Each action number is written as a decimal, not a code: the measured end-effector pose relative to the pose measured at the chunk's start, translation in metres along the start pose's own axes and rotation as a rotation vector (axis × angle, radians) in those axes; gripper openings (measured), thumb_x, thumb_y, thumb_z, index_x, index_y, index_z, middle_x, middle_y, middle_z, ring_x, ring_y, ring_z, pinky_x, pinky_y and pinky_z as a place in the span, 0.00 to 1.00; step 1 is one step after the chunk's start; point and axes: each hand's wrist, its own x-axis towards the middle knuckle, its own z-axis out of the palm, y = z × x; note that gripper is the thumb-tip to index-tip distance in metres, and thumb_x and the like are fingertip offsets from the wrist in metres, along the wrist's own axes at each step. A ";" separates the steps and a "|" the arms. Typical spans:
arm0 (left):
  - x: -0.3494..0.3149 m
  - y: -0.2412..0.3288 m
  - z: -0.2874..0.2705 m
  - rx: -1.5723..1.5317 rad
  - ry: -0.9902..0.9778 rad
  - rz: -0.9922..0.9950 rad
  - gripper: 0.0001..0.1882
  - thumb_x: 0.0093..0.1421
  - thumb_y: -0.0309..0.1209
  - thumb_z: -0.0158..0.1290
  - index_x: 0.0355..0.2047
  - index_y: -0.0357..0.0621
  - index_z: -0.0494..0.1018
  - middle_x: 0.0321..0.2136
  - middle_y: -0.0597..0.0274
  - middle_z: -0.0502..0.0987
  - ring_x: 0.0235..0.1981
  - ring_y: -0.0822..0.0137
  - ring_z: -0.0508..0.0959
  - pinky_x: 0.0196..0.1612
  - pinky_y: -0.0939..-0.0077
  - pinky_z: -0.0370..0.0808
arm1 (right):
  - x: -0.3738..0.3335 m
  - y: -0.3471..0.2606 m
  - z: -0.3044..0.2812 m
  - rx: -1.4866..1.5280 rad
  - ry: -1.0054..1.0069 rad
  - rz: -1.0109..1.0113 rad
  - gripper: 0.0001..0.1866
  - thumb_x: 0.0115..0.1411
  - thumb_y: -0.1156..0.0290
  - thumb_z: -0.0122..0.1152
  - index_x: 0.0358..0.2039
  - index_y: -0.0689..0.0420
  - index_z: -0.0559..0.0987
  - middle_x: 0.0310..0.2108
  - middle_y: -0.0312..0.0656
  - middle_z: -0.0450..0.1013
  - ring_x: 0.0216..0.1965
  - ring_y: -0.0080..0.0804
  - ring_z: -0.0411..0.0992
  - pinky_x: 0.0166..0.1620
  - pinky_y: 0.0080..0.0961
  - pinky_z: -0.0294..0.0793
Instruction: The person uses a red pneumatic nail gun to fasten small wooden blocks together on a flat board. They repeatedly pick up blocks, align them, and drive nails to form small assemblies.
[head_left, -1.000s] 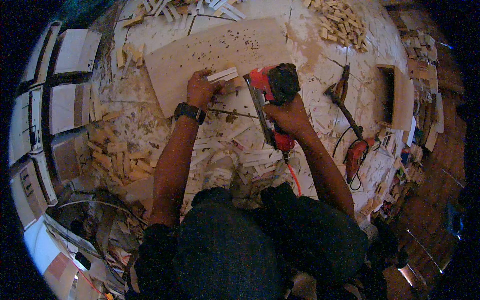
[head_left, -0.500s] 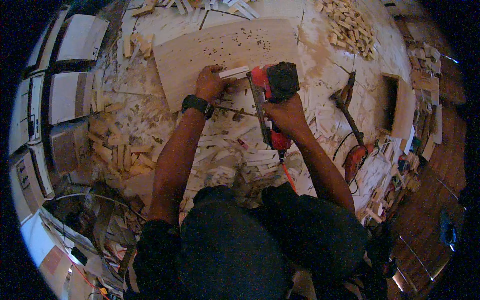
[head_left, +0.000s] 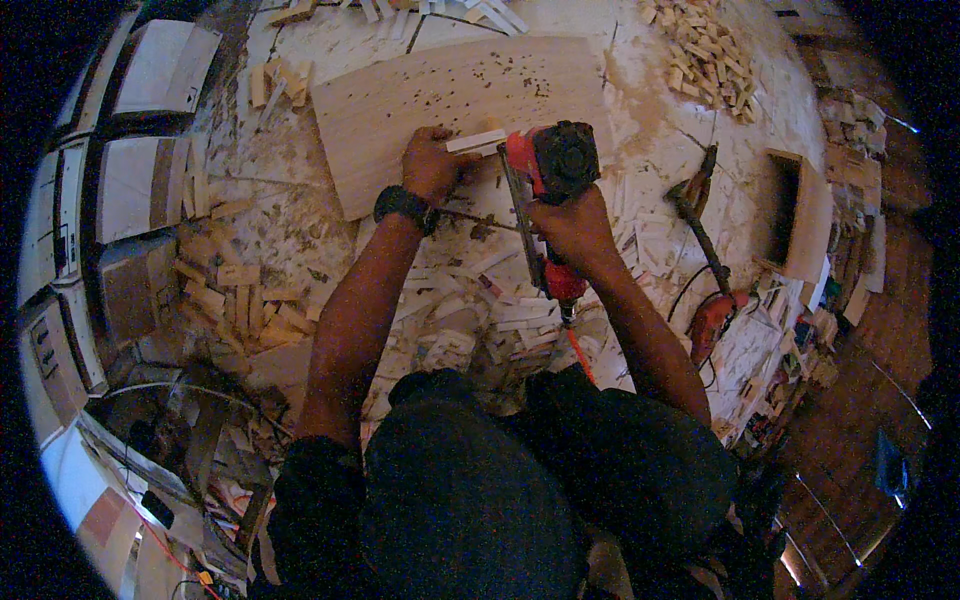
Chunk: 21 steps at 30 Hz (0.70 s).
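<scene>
My right hand is wrapped round the handle of a red and black air nail gun, whose orange hose runs back toward my lap. Its nose end meets the right end of a short pale wood strip. My left hand, with a dark watch on its wrist, grips that strip near its left end. Both hands are over the near edge of a wide flat wooden board, which has dark specks scattered on its top. The contact between nail gun and strip is partly hidden.
Offcuts litter the floor at left and around my feet. A heap of small wood blocks lies far right. Nearer on the right are an orange corded power tool, a dark-handled tool and an open wooden box. Panels stand along the left.
The view has shifted slightly. My left hand and the wood strip have moved a little to the right, while the nail gun stays at the strip's right end.
</scene>
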 end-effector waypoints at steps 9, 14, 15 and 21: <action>0.010 -0.024 0.005 0.300 0.105 0.140 0.30 0.39 0.29 0.68 0.42 0.38 0.66 0.33 0.50 0.76 0.31 0.62 0.78 0.32 0.71 0.76 | 0.006 0.002 0.015 -0.138 0.087 -0.166 0.17 0.41 0.70 0.57 0.36 0.53 0.74 0.31 0.49 0.74 0.32 0.51 0.73 0.34 0.37 0.72; 0.014 -0.019 0.006 0.277 0.118 0.093 0.27 0.41 0.29 0.67 0.41 0.37 0.68 0.32 0.52 0.77 0.26 0.63 0.78 0.28 0.72 0.76 | 0.003 -0.003 -0.001 0.012 0.107 -0.049 0.12 0.45 0.75 0.58 0.33 0.58 0.72 0.23 0.40 0.71 0.22 0.31 0.70 0.26 0.27 0.71; 0.015 -0.016 0.004 0.251 0.091 0.071 0.26 0.42 0.29 0.66 0.41 0.37 0.69 0.31 0.53 0.77 0.23 0.63 0.78 0.26 0.73 0.76 | 0.002 0.000 -0.005 0.068 0.128 -0.030 0.11 0.45 0.77 0.58 0.32 0.59 0.72 0.21 0.38 0.70 0.20 0.26 0.70 0.24 0.25 0.70; 0.014 -0.007 -0.013 -0.045 -0.248 0.039 0.15 0.50 0.30 0.58 0.36 0.33 0.72 0.21 0.56 0.77 0.16 0.66 0.77 0.19 0.73 0.74 | -0.022 0.037 -0.050 0.451 0.283 0.136 0.11 0.43 0.78 0.60 0.30 0.60 0.72 0.21 0.36 0.70 0.19 0.26 0.70 0.22 0.23 0.71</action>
